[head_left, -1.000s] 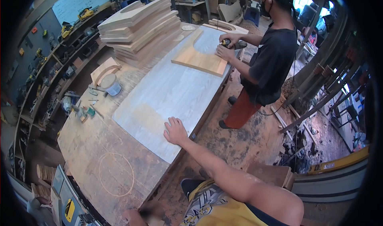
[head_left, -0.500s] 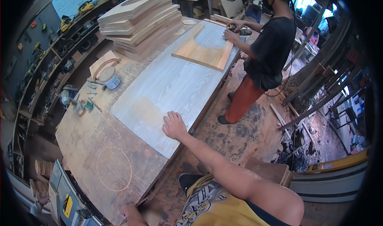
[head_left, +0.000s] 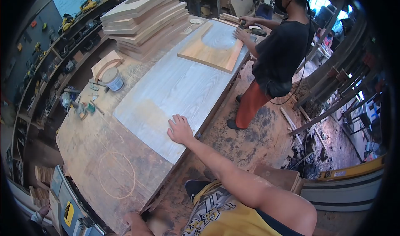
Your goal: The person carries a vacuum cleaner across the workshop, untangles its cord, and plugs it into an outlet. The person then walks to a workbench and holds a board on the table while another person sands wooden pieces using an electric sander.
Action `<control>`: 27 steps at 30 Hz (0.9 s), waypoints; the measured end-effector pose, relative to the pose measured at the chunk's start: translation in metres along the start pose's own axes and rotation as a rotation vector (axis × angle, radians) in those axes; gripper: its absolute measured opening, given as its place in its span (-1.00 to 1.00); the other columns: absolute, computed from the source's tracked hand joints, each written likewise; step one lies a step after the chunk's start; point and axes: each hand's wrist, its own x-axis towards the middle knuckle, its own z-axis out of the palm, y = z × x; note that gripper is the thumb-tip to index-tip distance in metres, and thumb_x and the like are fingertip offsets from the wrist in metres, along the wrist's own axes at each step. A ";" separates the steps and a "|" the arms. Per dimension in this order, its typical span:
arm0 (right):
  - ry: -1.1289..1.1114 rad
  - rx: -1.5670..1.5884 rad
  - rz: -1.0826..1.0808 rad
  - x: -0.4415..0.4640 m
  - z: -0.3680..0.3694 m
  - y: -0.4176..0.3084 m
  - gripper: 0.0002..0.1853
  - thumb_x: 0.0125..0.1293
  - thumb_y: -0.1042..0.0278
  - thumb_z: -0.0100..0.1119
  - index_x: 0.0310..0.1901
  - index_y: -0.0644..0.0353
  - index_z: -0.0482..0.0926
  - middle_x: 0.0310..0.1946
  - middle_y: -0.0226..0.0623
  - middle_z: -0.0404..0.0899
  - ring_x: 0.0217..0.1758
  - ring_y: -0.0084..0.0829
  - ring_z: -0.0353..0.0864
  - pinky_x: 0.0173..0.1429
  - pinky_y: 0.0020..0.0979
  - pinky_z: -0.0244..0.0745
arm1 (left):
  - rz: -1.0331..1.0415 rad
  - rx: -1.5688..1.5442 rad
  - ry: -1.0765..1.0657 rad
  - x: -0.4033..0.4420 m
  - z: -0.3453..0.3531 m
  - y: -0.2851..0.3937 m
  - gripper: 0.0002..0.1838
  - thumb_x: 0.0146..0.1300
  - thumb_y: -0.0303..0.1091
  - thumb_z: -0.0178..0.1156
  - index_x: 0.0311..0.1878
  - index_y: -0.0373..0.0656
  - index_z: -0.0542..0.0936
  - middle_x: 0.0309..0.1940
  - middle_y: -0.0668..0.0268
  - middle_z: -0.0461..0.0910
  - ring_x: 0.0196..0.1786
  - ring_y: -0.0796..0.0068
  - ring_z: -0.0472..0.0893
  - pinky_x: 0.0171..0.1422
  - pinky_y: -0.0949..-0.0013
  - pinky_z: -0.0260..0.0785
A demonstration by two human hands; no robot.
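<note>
My right hand [head_left: 181, 130] lies flat on the near end of a grey wood-grain board [head_left: 166, 86], its fingers spread and holding nothing. A patch of pale sawdust [head_left: 152, 111] is just left of its fingertips. At the bottom, my left hand [head_left: 132, 220] rests at the near edge of the worktable [head_left: 83, 140]; its fingers are too unclear to make out. On the table left of it is a thin drawn ring [head_left: 117, 175]. A wooden panel with a curved cutout [head_left: 212, 55] lies on the far part of the grey board.
A co-worker [head_left: 279, 44] stands across at the right, both hands on a power tool [head_left: 252, 30] at the panel's edge. Stacked curved wooden pieces [head_left: 143, 21], a tub [head_left: 113, 79] and another power tool [head_left: 68, 98] stand on the table. Tool shelves [head_left: 54, 69] line the left.
The co-worker's power tool has shifted and turned slightly at the panel's edge. My hands stay in place; the view has moved a little.
</note>
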 end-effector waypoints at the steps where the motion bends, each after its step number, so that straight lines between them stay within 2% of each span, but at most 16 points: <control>1: 0.002 -0.016 0.000 0.000 0.001 0.000 -0.64 0.14 0.12 0.06 -0.16 0.25 0.46 -0.03 0.01 0.41 0.18 -0.12 0.30 0.27 -0.12 0.14 | 0.001 -0.001 -0.003 0.002 0.000 0.000 -0.55 0.11 -0.16 0.25 0.12 0.14 0.56 0.11 0.43 0.55 0.14 0.32 0.54 0.12 0.09 0.42; 4: 0.007 -0.002 -0.001 0.000 0.001 0.000 -0.64 0.14 0.12 0.06 -0.15 0.25 0.46 -0.02 0.01 0.41 0.18 -0.11 0.29 0.27 -0.12 0.13 | -0.014 0.131 -0.033 -0.002 0.001 0.000 -0.60 0.09 -0.21 0.25 0.06 0.12 0.61 0.05 0.36 0.59 0.08 0.32 0.57 0.05 0.08 0.45; 7: -0.017 -0.001 0.005 0.000 0.000 0.000 -0.64 0.15 0.13 0.06 -0.14 0.25 0.46 0.00 0.02 0.41 0.19 -0.11 0.29 0.28 -0.13 0.13 | 0.013 0.052 0.067 -0.032 -0.004 -0.002 -0.64 0.07 -0.24 0.26 -0.01 0.08 0.64 -0.02 0.30 0.62 0.02 0.28 0.60 -0.01 0.07 0.48; 9: -0.012 0.010 0.006 0.000 0.001 0.000 -0.64 0.15 0.13 0.06 -0.14 0.25 0.46 0.00 0.04 0.41 0.19 -0.10 0.29 0.28 -0.12 0.13 | -0.090 -0.017 0.180 -0.038 0.000 0.001 -0.69 0.08 -0.25 0.25 -0.06 0.06 0.67 -0.06 0.31 0.64 -0.02 0.25 0.61 -0.06 0.07 0.50; 13: 0.010 0.017 0.006 0.000 0.000 0.000 -0.63 0.15 0.14 0.06 -0.13 0.26 0.47 0.01 0.06 0.41 0.20 -0.07 0.30 0.29 -0.11 0.13 | -0.012 -0.108 0.160 0.012 0.007 -0.001 -0.66 0.09 -0.23 0.25 -0.02 0.06 0.65 -0.03 0.35 0.63 0.00 0.29 0.61 -0.04 0.08 0.50; 16: -0.001 0.030 0.012 0.000 -0.001 -0.001 -0.63 0.15 0.15 0.06 -0.13 0.27 0.47 0.01 0.07 0.41 0.20 -0.06 0.30 0.30 -0.10 0.13 | -0.053 0.027 0.055 0.038 0.015 0.001 -0.63 0.11 -0.18 0.25 0.03 0.09 0.63 0.01 0.42 0.62 0.02 0.36 0.60 -0.02 0.11 0.50; 27: -0.035 -0.013 0.005 0.001 -0.003 0.000 -0.64 0.16 0.13 0.04 -0.14 0.25 0.48 -0.03 0.02 0.42 0.16 -0.12 0.31 0.25 -0.13 0.15 | -0.098 -0.030 0.171 -0.044 -0.003 -0.001 -0.60 0.12 -0.15 0.25 0.07 0.09 0.61 0.03 0.44 0.61 0.04 0.37 0.60 0.00 0.12 0.50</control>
